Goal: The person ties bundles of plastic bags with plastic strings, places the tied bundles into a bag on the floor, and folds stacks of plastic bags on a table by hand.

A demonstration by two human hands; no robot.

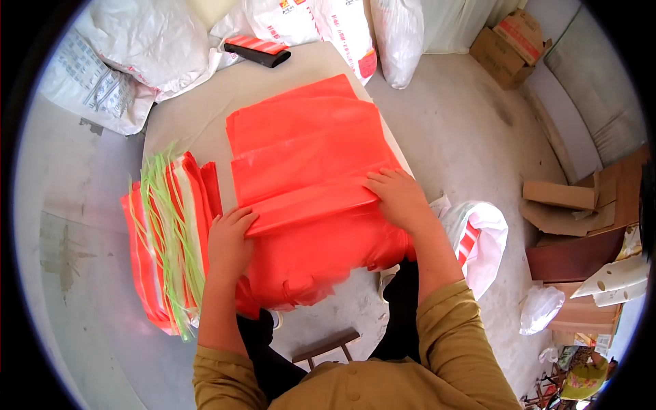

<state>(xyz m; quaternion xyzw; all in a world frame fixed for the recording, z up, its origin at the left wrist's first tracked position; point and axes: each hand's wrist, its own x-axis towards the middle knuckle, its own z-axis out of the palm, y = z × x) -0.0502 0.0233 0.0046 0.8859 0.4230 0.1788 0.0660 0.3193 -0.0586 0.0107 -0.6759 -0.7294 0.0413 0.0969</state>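
A stack of thin red plastic sheets (307, 143), possibly bags, lies on the table, with its near part hanging over the edge towards my lap. A raised fold runs across it between my hands. My left hand (232, 239) is closed on the left end of this fold. At the right end, my right hand (400, 198) has its fingers bent over the plastic; the thumbs are largely hidden. To the left of my left forearm sits a bundle of folded red and white plastic (143, 260), with light green strips (167, 239) draped over it.
A dark object with a red-striped top (257, 51) lies at the table's far end. Stuffed white sacks (143, 41) stand behind. On the right are an open white bag (488, 239) on the floor and cardboard boxes (502, 58). A small stool (328, 345) is below me.
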